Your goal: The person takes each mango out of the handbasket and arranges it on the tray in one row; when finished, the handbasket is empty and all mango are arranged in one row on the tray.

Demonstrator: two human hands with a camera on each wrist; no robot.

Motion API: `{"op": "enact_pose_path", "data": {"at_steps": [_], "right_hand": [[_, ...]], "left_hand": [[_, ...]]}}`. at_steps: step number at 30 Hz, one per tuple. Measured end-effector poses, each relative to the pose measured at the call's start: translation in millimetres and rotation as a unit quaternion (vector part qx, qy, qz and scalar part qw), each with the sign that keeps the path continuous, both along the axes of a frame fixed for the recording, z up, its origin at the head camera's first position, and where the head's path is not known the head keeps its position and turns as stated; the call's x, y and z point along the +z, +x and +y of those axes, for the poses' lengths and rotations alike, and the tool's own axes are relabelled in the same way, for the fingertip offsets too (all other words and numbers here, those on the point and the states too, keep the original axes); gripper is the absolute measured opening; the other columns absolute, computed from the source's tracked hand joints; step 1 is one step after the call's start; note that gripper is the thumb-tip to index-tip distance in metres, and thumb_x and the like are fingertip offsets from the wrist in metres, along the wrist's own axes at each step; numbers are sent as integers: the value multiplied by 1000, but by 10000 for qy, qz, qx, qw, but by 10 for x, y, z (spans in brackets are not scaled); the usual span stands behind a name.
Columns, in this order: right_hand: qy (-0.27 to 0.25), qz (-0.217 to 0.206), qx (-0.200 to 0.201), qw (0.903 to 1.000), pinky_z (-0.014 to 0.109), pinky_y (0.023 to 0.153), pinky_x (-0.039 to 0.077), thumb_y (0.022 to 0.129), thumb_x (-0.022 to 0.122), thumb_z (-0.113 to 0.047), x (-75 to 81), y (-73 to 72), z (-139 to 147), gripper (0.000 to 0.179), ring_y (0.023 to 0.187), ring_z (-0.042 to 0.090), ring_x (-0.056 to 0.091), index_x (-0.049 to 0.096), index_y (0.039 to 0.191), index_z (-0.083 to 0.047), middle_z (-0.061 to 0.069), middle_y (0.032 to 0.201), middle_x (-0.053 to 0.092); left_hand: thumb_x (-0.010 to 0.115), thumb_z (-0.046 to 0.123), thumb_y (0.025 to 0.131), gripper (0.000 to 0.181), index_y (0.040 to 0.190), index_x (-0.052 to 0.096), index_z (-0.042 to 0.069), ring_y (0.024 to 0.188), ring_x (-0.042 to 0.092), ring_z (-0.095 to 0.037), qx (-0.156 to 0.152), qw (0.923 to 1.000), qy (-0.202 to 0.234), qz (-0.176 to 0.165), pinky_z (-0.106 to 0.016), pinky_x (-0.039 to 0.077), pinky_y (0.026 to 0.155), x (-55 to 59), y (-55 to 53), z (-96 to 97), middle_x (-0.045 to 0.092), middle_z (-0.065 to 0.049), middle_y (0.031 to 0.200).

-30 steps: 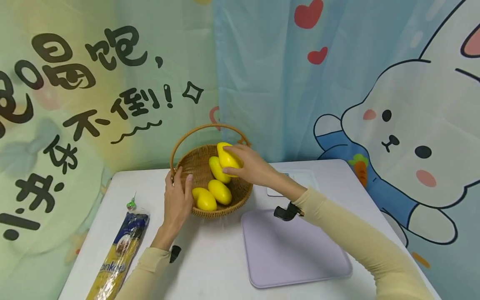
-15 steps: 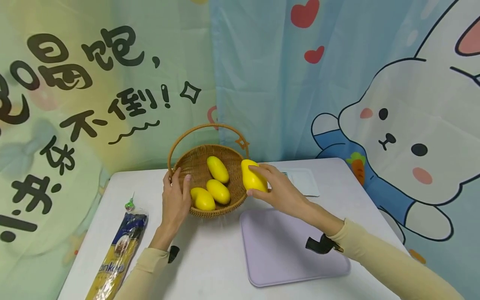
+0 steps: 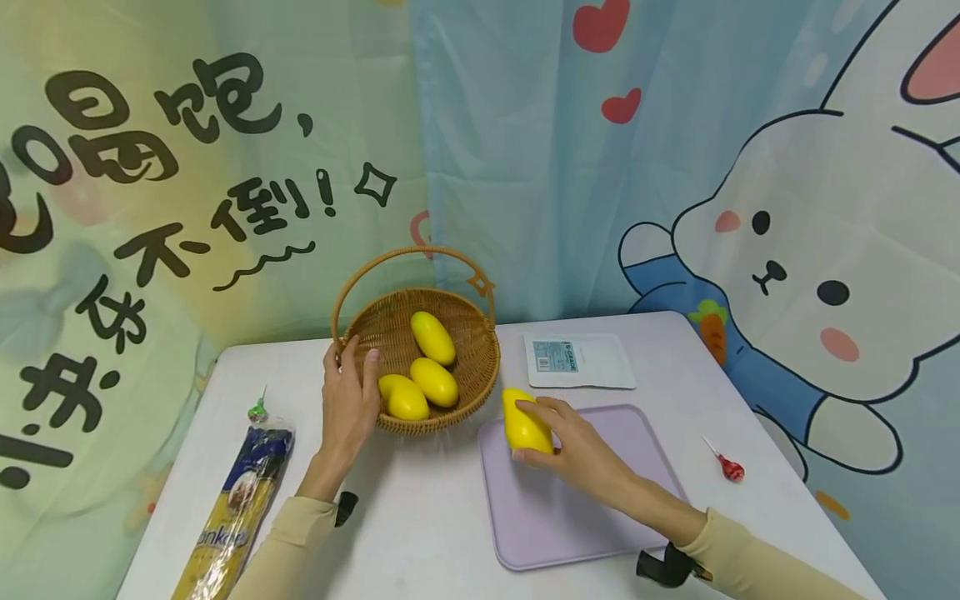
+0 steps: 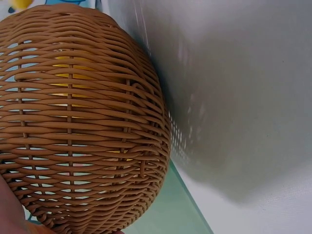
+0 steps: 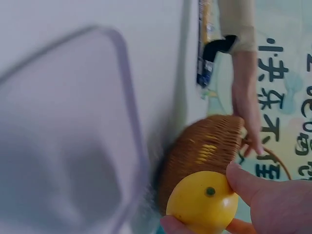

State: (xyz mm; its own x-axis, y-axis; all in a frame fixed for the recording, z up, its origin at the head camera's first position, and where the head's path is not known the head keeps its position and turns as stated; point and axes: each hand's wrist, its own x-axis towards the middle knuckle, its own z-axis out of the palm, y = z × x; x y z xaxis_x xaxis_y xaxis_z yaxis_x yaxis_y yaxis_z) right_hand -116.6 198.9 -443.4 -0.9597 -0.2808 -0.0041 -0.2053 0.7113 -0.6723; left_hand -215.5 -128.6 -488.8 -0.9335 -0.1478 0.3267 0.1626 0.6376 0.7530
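Nearest on the worktop [image 3: 438, 525], a long pack [image 3: 238, 504] lies slantwise at the left, while the tray [image 3: 540, 533] lies flat to the right; over the tray's far left corner is the held fruit [image 3: 528, 427], pinched between the thumb and fingers of the right hand [image 3: 581, 442], seemingly in the air; a red lollipop [image 3: 731, 469] lies to the right of the tray, and a green lollipop [image 3: 257, 412] sits at the pack's far end.

The fruit looks smooth, glossy and stiff; it is probably light, perhaps a plastic model, and if real it could bruise; the skin may well be slippery, so the fullest part of the body is the surest place to hold, with thumb and fingers opposed, rather than the narrow end.

Farther off, the left hand [image 3: 348, 400] grips the rim of the basket [image 3: 480, 358] near the left foot of its handle; three more fruits [image 3: 435, 383] lie inside; to the basket's right is a white sachet [image 3: 600, 362], and behind everything hangs a printed curtain [image 3: 510, 167].
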Motion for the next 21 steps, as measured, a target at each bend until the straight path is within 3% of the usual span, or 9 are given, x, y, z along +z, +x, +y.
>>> {"op": "enact_pose_path", "data": {"at_steps": [9,14,21], "right_hand": [[302,-40,31,9995,51,101,49,87,81,-40,-333,130,-64,68,117,30,58,55,146,-18,17,146,48],[480,-61,96,9988,56,100,49,86,81,-40,-408,192,-114,67,115,34,60,56,144,-17,24,147,45],[642,-13,122,9979,52,95,55,86,81,-39,-479,263,-153,69,116,36,63,54,145,-16,27,148,41]], "left_hand": [[34,55,107,66,157,37,11,132,48,-52,-4,10000,41,-68,-70,37,106,-13,4,0,22,-23,163],[34,57,107,67,157,37,12,132,48,-52,2,9999,42,-100,-69,37,107,-20,7,-2,21,-23,164],[33,57,107,67,157,38,12,132,47,-51,7,10000,63,-74,-68,38,107,-16,10,-6,21,-22,163]]}}
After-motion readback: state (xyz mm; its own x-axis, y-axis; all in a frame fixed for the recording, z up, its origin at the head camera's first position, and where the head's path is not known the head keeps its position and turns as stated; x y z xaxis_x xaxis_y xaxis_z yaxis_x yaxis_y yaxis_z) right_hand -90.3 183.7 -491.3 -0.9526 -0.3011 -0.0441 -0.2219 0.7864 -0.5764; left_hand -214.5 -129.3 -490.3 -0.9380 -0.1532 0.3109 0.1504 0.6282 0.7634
